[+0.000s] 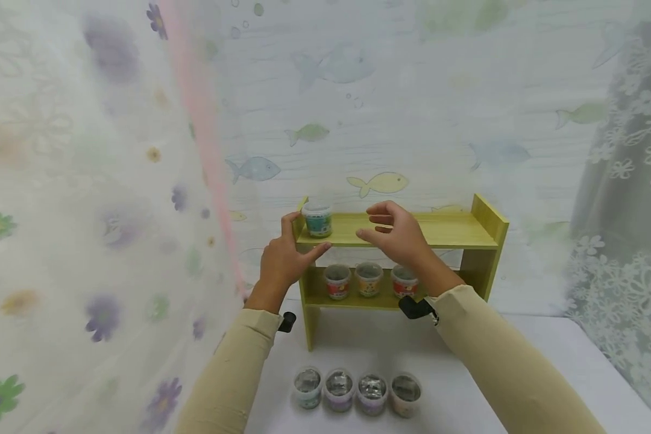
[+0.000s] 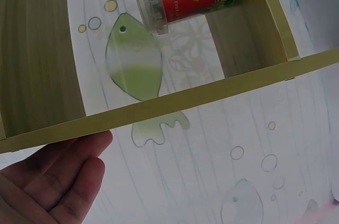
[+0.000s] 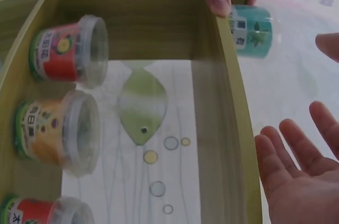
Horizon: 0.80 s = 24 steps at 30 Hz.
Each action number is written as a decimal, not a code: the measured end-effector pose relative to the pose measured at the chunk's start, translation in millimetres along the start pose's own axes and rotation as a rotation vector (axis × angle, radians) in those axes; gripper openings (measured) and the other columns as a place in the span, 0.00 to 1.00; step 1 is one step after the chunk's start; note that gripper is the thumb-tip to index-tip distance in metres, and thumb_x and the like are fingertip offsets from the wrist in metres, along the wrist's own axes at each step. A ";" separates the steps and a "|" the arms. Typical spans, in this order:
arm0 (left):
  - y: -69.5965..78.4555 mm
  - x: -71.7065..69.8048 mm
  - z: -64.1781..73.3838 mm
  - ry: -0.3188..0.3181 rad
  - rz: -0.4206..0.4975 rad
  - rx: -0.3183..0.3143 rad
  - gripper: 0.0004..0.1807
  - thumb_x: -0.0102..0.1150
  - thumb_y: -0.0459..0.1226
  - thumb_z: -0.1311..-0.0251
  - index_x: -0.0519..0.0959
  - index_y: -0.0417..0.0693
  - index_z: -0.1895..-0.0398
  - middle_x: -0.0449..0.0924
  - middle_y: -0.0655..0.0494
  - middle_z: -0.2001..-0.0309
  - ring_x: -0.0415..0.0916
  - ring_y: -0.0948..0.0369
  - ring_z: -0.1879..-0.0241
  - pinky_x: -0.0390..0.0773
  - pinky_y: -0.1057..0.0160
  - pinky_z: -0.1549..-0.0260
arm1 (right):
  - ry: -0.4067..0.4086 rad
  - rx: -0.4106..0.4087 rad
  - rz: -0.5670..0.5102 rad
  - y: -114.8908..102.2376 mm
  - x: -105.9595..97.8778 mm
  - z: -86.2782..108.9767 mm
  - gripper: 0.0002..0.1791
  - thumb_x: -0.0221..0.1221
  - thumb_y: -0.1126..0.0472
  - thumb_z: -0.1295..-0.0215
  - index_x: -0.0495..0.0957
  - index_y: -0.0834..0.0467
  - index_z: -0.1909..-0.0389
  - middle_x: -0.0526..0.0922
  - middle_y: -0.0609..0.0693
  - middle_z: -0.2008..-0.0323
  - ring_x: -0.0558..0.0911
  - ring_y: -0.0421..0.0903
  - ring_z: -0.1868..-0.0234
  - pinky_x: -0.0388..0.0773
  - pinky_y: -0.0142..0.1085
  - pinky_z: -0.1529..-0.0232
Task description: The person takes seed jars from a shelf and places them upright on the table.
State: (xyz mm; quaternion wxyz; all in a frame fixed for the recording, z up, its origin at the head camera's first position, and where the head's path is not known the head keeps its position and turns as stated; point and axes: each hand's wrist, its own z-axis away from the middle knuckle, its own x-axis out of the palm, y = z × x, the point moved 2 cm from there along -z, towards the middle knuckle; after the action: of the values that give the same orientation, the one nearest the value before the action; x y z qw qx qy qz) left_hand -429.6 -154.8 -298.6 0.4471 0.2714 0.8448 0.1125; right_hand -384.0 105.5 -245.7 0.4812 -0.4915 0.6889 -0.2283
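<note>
Teal cup point(image 1: 318, 223) stands upright on the top board of the yellow-green shelf point(image 1: 445, 229), tight by the left end panel. We judge it sits there to start a row from the corner.

Left hand point(image 1: 284, 259): holds that corner, thumb at the board's front edge, other fingers against the outer side of the panel. We read this as steadying the shelf. The cup lies just beside these fingers, between thumb and index; whether they touch it, we cannot tell.

Right hand point(image 1: 398, 235): thumb and fingers well apart, loosely curved, nothing between them. The cup is to their left, across a gap of bare board.

Below, on the middle board, we note a red-labelled cup point(image 1: 337, 283), an orange-labelled cup point(image 1: 369, 280) and a second red one point(image 1: 404, 281), upright and spaced, likely so that each can be seen. Four more cups point(image 1: 339, 392) line the white tabletop point(image 1: 526, 349) before the shelf, probably set there for easy reach by either hand.
</note>
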 end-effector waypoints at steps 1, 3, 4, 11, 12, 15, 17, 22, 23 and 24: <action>-0.2 0.3 -0.8 0.000 -0.001 0.001 0.58 0.54 0.81 0.50 0.49 0.65 0.22 0.75 0.50 0.82 0.73 0.53 0.85 0.71 0.57 0.83 | -0.017 0.010 -0.009 -1.3 1.6 -3.3 0.30 0.69 0.44 0.35 0.73 0.50 0.36 0.75 0.53 0.32 0.75 0.56 0.29 0.77 0.55 0.35; -0.3 -1.0 -2.3 0.006 -0.007 0.001 0.58 0.54 0.81 0.50 0.49 0.65 0.22 0.76 0.50 0.81 0.73 0.53 0.85 0.72 0.56 0.82 | -0.051 0.019 -0.021 -3.7 5.7 -10.8 0.31 0.69 0.45 0.33 0.72 0.51 0.34 0.74 0.52 0.30 0.74 0.54 0.28 0.76 0.55 0.34; -0.5 -2.2 -2.9 0.004 -0.012 -0.002 0.58 0.54 0.81 0.50 0.49 0.65 0.22 0.76 0.49 0.81 0.74 0.53 0.84 0.73 0.56 0.82 | -0.066 0.018 -0.025 -4.9 8.3 -14.9 0.31 0.68 0.46 0.33 0.72 0.52 0.33 0.73 0.52 0.29 0.73 0.53 0.27 0.76 0.55 0.34; -1.4 -7.4 -4.9 0.010 -0.016 -0.002 0.58 0.55 0.80 0.50 0.49 0.64 0.23 0.78 0.48 0.79 0.74 0.53 0.83 0.73 0.56 0.81 | -0.152 0.003 -0.048 -12.6 26.4 -40.9 0.36 0.66 0.49 0.31 0.67 0.53 0.26 0.70 0.53 0.26 0.72 0.52 0.26 0.73 0.54 0.30; -1.7 -7.1 -4.9 0.012 -0.016 -0.003 0.58 0.54 0.80 0.50 0.49 0.64 0.23 0.78 0.48 0.79 0.75 0.53 0.83 0.73 0.56 0.81 | -0.161 0.004 -0.054 -13.6 28.5 -43.9 0.36 0.66 0.49 0.31 0.66 0.52 0.25 0.70 0.53 0.25 0.71 0.52 0.25 0.72 0.53 0.30; -1.9 -5.0 -4.4 0.015 -0.011 -0.007 0.58 0.54 0.81 0.51 0.50 0.65 0.23 0.78 0.49 0.79 0.75 0.53 0.83 0.73 0.56 0.81 | -0.188 0.013 -0.087 -15.2 33.3 -50.8 0.38 0.65 0.51 0.30 0.63 0.53 0.23 0.68 0.55 0.24 0.70 0.52 0.24 0.70 0.54 0.28; -1.2 -2.7 -4.1 0.012 -0.004 -0.004 0.58 0.53 0.82 0.51 0.50 0.65 0.23 0.77 0.49 0.80 0.74 0.53 0.84 0.73 0.56 0.82 | -0.192 0.027 -0.121 -15.3 35.2 -52.8 0.38 0.65 0.53 0.30 0.62 0.53 0.22 0.67 0.55 0.23 0.69 0.52 0.24 0.69 0.54 0.27; 1.2 1.4 -3.1 -0.005 0.001 -0.004 0.59 0.52 0.82 0.52 0.50 0.64 0.23 0.77 0.50 0.80 0.74 0.53 0.83 0.72 0.57 0.82 | -0.227 0.045 -0.184 -13.2 38.8 -54.4 0.38 0.62 0.59 0.28 0.60 0.53 0.20 0.65 0.57 0.22 0.68 0.54 0.23 0.67 0.55 0.27; 1.4 1.5 -2.7 -0.006 -0.001 -0.006 0.59 0.52 0.82 0.52 0.50 0.64 0.23 0.77 0.50 0.79 0.74 0.53 0.83 0.71 0.57 0.83 | -0.238 0.045 -0.192 -12.8 39.6 -54.3 0.38 0.61 0.59 0.28 0.59 0.52 0.20 0.65 0.57 0.23 0.69 0.54 0.24 0.68 0.55 0.27; 1.4 1.3 -2.2 -0.007 -0.003 -0.008 0.59 0.52 0.82 0.52 0.50 0.64 0.23 0.77 0.50 0.79 0.74 0.53 0.83 0.71 0.57 0.83 | -0.247 0.044 -0.195 -12.4 40.3 -54.2 0.37 0.61 0.58 0.28 0.60 0.51 0.20 0.66 0.57 0.23 0.70 0.54 0.25 0.69 0.55 0.27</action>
State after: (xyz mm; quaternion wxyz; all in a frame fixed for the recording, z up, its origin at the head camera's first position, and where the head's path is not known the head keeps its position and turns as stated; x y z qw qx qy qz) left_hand -431.5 -152.8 -297.7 0.4512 0.2685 0.8433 0.1143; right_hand -428.6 55.6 -230.2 0.5487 -0.5697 0.5683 -0.2268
